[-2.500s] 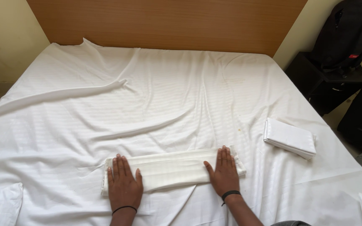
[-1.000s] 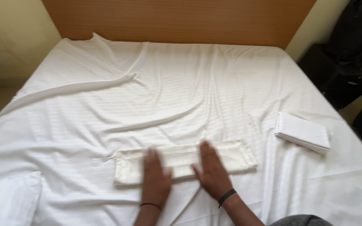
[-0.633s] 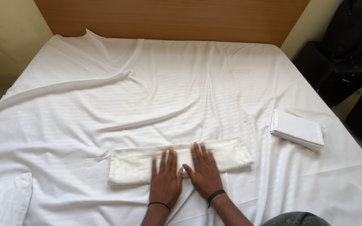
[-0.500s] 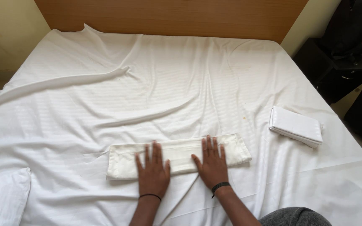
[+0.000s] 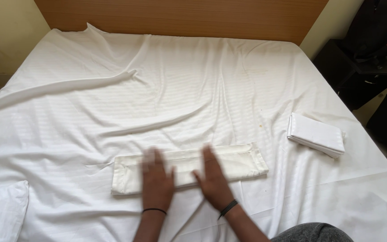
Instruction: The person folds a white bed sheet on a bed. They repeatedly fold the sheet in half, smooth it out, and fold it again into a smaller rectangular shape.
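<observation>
Folded white cloth (image 5: 229,163), a long narrow strip, lies flat on the bed (image 5: 180,89) near its front edge, its long axis running left to right across the view, with the right end sitting slightly higher than the left. Both hands rest on its middle, palms down and fingers spread flat, gripping nothing. The left hand (image 5: 156,181) covers the strip just left of centre, and the right hand (image 5: 213,179) lies just beside it to the right, the two close together but apart. Both are blurred, so the exact finger positions cannot be told. Each wrist carries a dark band. A second folded white cloth (image 5: 315,134), shorter and thicker, sits well apart toward the bed's right side. A wooden headboard (image 5: 180,18) runs along the far edge, and a white pillow (image 5: 1,210) shows at the lower left corner.
</observation>
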